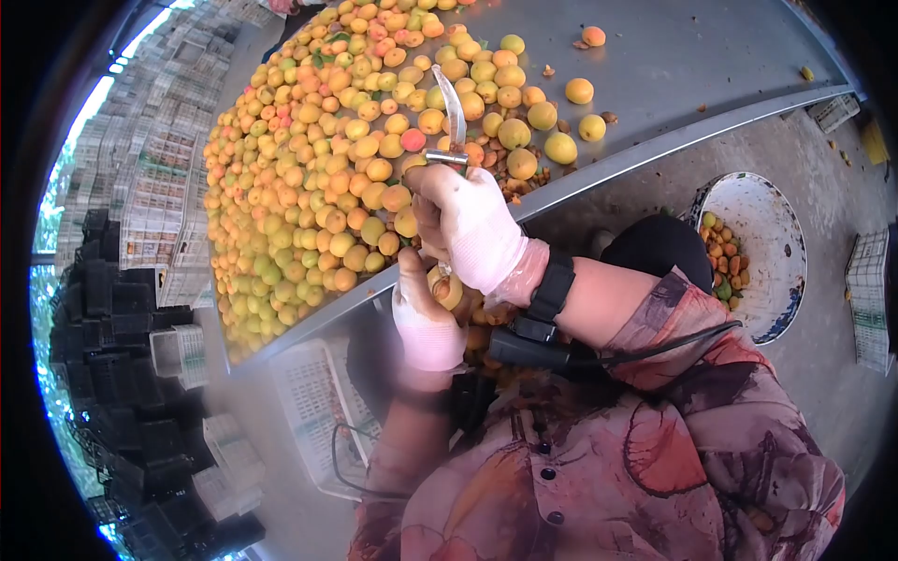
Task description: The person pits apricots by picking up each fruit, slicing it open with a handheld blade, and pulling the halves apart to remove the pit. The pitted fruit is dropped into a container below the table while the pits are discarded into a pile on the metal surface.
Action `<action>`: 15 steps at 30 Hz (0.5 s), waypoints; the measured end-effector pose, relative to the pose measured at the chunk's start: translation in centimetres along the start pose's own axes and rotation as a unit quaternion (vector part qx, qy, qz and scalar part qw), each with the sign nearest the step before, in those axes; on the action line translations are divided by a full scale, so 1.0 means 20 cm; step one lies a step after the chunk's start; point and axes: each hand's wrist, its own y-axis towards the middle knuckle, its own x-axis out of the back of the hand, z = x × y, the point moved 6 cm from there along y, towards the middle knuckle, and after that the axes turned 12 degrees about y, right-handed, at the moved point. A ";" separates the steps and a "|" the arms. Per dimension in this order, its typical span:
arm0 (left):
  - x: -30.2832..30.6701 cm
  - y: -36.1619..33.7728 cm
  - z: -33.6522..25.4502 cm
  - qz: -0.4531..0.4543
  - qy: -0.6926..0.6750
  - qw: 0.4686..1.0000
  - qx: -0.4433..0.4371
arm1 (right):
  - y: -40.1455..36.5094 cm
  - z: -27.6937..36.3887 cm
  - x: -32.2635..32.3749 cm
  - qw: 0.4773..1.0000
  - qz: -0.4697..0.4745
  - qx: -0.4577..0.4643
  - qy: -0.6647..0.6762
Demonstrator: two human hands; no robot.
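Observation:
My right hand (475, 224), in a pale pink-and-white glove, is closed around a knife (452, 110). Its curved blade points up over the fruit, with a metal collar at the base; the handle is mostly hidden in my fist. Just below, my left hand (428, 318), gloved the same way, curls around a halved or cut-looking apricot (449, 292), partly covered by the fingers. Both hands are at the near edge of a metal table (673, 65), close together. A large heap of apricots (318, 178), yellow to orange-red, spreads over the table beyond them.
A white basin (781, 243) with apricot pieces (725, 257) stands on the floor at right. A white plastic crate (318, 402) is below the table at left. Stacked black crates (122, 374) and pale crates (164, 206) line the left side. Another crate (868, 299) sits at far right.

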 end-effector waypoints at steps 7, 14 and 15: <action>-0.02 0.00 0.08 0.008 -0.024 1.000 -0.015 | 0.04 -0.08 0.04 0.977 -0.075 -0.118 0.160; -0.02 -0.03 0.13 0.022 -0.147 0.981 0.125 | 0.05 -0.13 0.07 0.959 -0.105 -0.156 0.211; -0.03 -0.05 0.08 0.029 -0.245 0.947 0.205 | 0.05 -0.12 0.07 0.959 -0.104 -0.155 0.211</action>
